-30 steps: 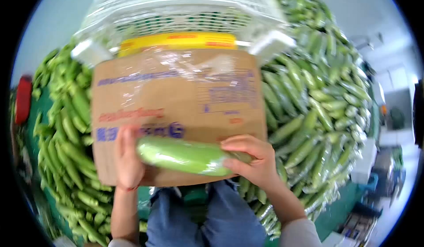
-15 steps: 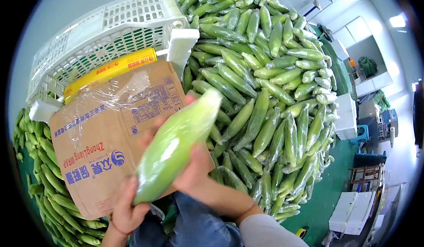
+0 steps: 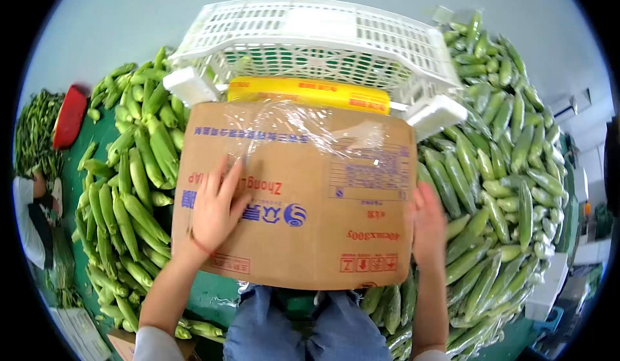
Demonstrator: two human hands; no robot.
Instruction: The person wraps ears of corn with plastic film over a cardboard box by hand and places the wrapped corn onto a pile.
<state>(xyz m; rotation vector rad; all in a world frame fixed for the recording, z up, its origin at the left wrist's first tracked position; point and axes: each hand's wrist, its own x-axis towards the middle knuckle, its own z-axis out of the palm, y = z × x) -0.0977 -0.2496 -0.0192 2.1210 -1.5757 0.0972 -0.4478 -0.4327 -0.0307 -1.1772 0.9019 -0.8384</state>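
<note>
My left hand (image 3: 218,209) lies palm down on a cardboard box (image 3: 303,245), its fingers stretched toward the film on top. It holds nothing. At the box's right edge is my right hand (image 3: 427,225), a little smeared, with its fingers extended and nothing visible in them. Clear plastic film (image 3: 290,125) stretches over the far part of the box. Just behind the box lies a yellow film roll (image 3: 310,93), in front of a white plastic crate (image 3: 323,22). Several film-wrapped corn ears (image 3: 497,199) are heaped to my right. Unwrapped green corn ears (image 3: 139,174) are piled to my left.
A red basket (image 3: 70,117) stands at the far left near more green produce (image 3: 39,125). Another person's sleeve (image 3: 29,222) shows at the left edge. White blocks (image 3: 192,85) prop the roll's ends. A blue stool (image 3: 550,319) is at lower right.
The film-wrapped corn ear has left my hands. My left hand now rests on the box and my right hand is at its right edge. The view has turned left.
</note>
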